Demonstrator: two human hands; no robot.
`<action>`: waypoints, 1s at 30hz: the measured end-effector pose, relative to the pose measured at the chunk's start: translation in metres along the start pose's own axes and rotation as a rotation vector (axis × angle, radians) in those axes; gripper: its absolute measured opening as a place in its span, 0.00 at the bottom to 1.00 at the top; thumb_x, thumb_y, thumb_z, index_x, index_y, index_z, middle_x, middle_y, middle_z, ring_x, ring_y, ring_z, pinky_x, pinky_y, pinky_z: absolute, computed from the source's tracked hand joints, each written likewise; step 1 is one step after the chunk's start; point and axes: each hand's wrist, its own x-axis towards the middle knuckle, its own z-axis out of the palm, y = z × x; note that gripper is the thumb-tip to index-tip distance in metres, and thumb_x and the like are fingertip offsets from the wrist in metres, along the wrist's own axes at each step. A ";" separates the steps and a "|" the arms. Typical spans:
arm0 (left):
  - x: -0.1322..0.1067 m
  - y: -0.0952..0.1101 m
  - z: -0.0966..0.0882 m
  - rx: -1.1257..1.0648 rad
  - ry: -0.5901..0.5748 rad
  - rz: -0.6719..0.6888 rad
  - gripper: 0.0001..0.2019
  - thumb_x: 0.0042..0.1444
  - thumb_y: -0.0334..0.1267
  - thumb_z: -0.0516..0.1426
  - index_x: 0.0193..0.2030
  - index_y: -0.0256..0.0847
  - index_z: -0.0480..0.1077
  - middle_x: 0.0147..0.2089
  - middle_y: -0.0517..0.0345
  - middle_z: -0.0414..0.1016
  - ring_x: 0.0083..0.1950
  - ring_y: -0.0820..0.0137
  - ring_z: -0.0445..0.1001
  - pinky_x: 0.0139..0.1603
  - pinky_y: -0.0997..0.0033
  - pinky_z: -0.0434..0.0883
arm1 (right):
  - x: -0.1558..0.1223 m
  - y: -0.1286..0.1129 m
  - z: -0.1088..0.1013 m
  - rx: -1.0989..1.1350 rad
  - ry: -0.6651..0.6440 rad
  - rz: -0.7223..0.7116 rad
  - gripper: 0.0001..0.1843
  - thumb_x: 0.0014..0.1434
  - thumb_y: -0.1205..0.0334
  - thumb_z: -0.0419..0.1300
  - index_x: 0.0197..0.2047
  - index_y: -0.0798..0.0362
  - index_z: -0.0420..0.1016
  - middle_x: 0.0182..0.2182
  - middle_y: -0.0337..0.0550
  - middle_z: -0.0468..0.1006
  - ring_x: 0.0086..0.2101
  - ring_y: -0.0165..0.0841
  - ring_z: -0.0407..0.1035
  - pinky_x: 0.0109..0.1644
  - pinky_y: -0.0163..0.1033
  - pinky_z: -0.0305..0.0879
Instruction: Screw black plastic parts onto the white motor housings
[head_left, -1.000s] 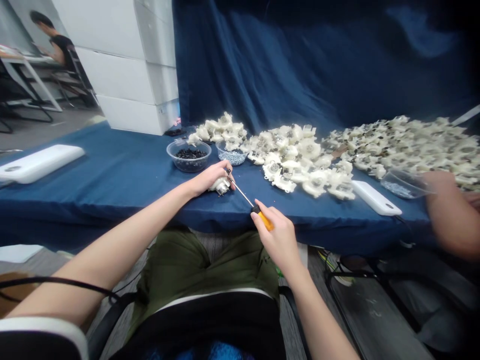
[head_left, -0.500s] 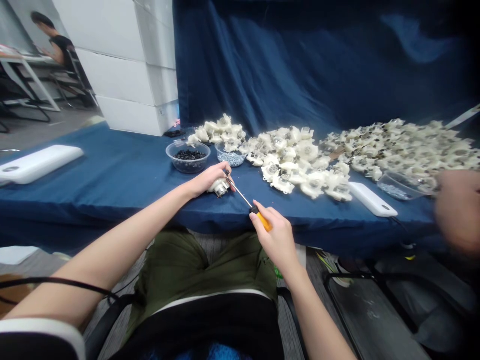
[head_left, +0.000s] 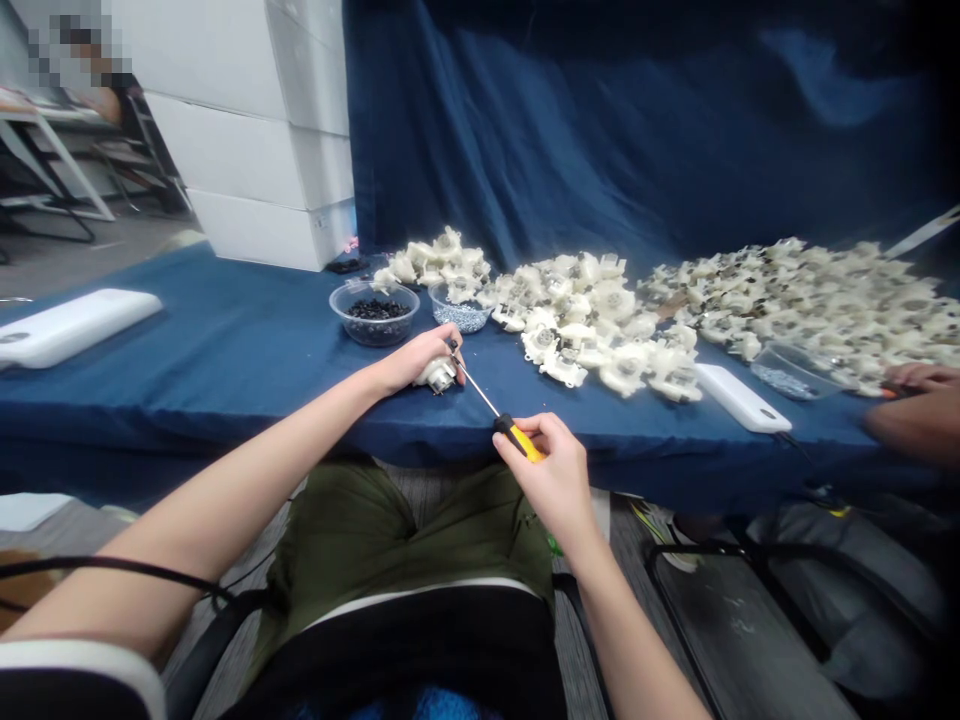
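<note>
L grip (head_left: pixel 420 362) curled shut, R grip (head_left: pixel 553 480) fisted

The left hand (head_left: pixel 415 361) hides most of the white part (head_left: pixel 439 376) and the screwdriver (head_left: pixel 524 444) tip.

Dim, even room light falls from above, brightest at the upper left and fading to dark vignetted corners on the right, with wide-angle bowing at the edges, soft detail, and a pixelated upper-left patch.
</note>
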 end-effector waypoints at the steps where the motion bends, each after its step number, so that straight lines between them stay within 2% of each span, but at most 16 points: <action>1: 0.000 0.000 0.000 0.001 -0.001 0.001 0.06 0.52 0.36 0.52 0.38 0.42 0.60 0.34 0.53 0.81 0.35 0.63 0.81 0.33 0.69 0.75 | 0.000 -0.001 0.000 -0.018 0.010 -0.007 0.13 0.58 0.50 0.66 0.39 0.50 0.79 0.39 0.44 0.80 0.37 0.34 0.75 0.44 0.38 0.71; 5: 0.000 -0.001 -0.001 0.005 -0.002 0.008 0.05 0.53 0.35 0.52 0.38 0.42 0.60 0.34 0.53 0.81 0.35 0.63 0.81 0.34 0.69 0.75 | -0.003 -0.003 0.001 0.059 -0.097 0.108 0.21 0.66 0.44 0.55 0.49 0.49 0.80 0.36 0.43 0.81 0.28 0.31 0.71 0.35 0.36 0.67; 7: 0.000 -0.001 -0.001 0.006 0.003 0.012 0.06 0.52 0.35 0.52 0.38 0.42 0.60 0.34 0.53 0.81 0.35 0.64 0.81 0.34 0.69 0.75 | -0.006 -0.002 0.003 0.110 -0.087 0.131 0.23 0.64 0.42 0.58 0.53 0.50 0.76 0.37 0.43 0.80 0.27 0.29 0.70 0.33 0.36 0.67; 9: -0.001 0.000 0.000 0.005 0.006 0.013 0.06 0.52 0.34 0.51 0.38 0.42 0.60 0.34 0.53 0.81 0.35 0.64 0.81 0.35 0.68 0.75 | -0.008 -0.001 0.004 0.071 -0.006 0.080 0.25 0.56 0.44 0.67 0.51 0.50 0.73 0.43 0.44 0.78 0.32 0.30 0.71 0.38 0.36 0.70; 11: -0.001 0.000 0.000 0.003 0.003 0.011 0.06 0.53 0.35 0.51 0.38 0.43 0.60 0.35 0.53 0.81 0.35 0.64 0.81 0.34 0.68 0.75 | -0.011 -0.001 0.003 0.018 0.053 0.017 0.22 0.53 0.50 0.71 0.46 0.50 0.72 0.45 0.44 0.76 0.35 0.31 0.72 0.42 0.37 0.72; 14: 0.000 -0.001 0.000 0.004 0.001 0.013 0.06 0.53 0.35 0.51 0.38 0.43 0.60 0.34 0.52 0.81 0.34 0.64 0.81 0.33 0.69 0.74 | -0.013 -0.004 0.000 -0.018 0.108 -0.060 0.12 0.58 0.54 0.66 0.43 0.51 0.76 0.41 0.45 0.77 0.39 0.34 0.74 0.47 0.40 0.73; 17: 0.001 -0.005 -0.002 0.007 -0.004 0.019 0.06 0.53 0.35 0.51 0.38 0.42 0.60 0.32 0.53 0.81 0.34 0.65 0.81 0.33 0.71 0.74 | -0.013 -0.008 -0.001 -0.033 0.132 -0.049 0.13 0.62 0.51 0.62 0.44 0.50 0.81 0.41 0.46 0.80 0.42 0.36 0.76 0.50 0.42 0.73; 18: 0.002 -0.006 -0.002 0.008 -0.005 0.022 0.06 0.53 0.35 0.51 0.38 0.42 0.60 0.32 0.53 0.81 0.34 0.65 0.81 0.33 0.71 0.74 | -0.012 -0.008 0.000 0.009 0.095 0.005 0.16 0.64 0.49 0.60 0.46 0.50 0.81 0.40 0.46 0.81 0.39 0.36 0.76 0.47 0.42 0.73; 20: 0.003 -0.008 -0.003 0.011 -0.007 0.028 0.05 0.54 0.35 0.51 0.38 0.42 0.60 0.33 0.53 0.81 0.33 0.66 0.81 0.33 0.71 0.74 | -0.011 -0.008 0.004 0.171 -0.050 0.156 0.22 0.66 0.43 0.55 0.52 0.50 0.77 0.36 0.44 0.82 0.29 0.32 0.75 0.34 0.38 0.72; 22: 0.003 -0.009 -0.004 0.017 -0.007 0.034 0.05 0.54 0.35 0.51 0.38 0.42 0.60 0.34 0.53 0.81 0.33 0.66 0.81 0.33 0.71 0.75 | -0.011 -0.006 0.008 0.304 -0.166 0.255 0.26 0.66 0.40 0.52 0.56 0.50 0.71 0.34 0.42 0.81 0.20 0.27 0.67 0.23 0.34 0.64; 23: 0.002 -0.009 -0.004 0.020 -0.007 0.036 0.05 0.54 0.35 0.51 0.38 0.42 0.60 0.34 0.53 0.81 0.33 0.66 0.80 0.33 0.71 0.75 | -0.011 -0.004 0.010 0.312 -0.171 0.258 0.27 0.65 0.39 0.55 0.56 0.50 0.69 0.36 0.42 0.80 0.19 0.26 0.65 0.22 0.33 0.62; 25: 0.001 -0.008 -0.004 0.026 -0.009 0.038 0.05 0.54 0.35 0.51 0.38 0.42 0.60 0.34 0.52 0.81 0.34 0.66 0.81 0.34 0.70 0.75 | -0.013 -0.002 0.010 0.226 -0.094 0.194 0.26 0.58 0.42 0.65 0.51 0.50 0.69 0.41 0.43 0.77 0.26 0.26 0.70 0.28 0.33 0.68; 27: 0.001 -0.008 -0.004 0.029 -0.011 0.040 0.05 0.54 0.35 0.51 0.38 0.42 0.61 0.35 0.52 0.81 0.35 0.66 0.81 0.34 0.70 0.75 | -0.016 -0.001 0.007 0.106 -0.011 0.100 0.25 0.51 0.48 0.71 0.47 0.50 0.70 0.44 0.43 0.75 0.35 0.30 0.74 0.39 0.36 0.73; 30: 0.001 -0.008 -0.005 0.029 -0.008 0.040 0.05 0.55 0.36 0.51 0.38 0.43 0.60 0.34 0.53 0.82 0.35 0.65 0.81 0.34 0.71 0.75 | -0.017 -0.002 0.001 0.015 0.061 -0.006 0.15 0.56 0.53 0.68 0.45 0.50 0.76 0.42 0.44 0.76 0.40 0.34 0.74 0.48 0.40 0.73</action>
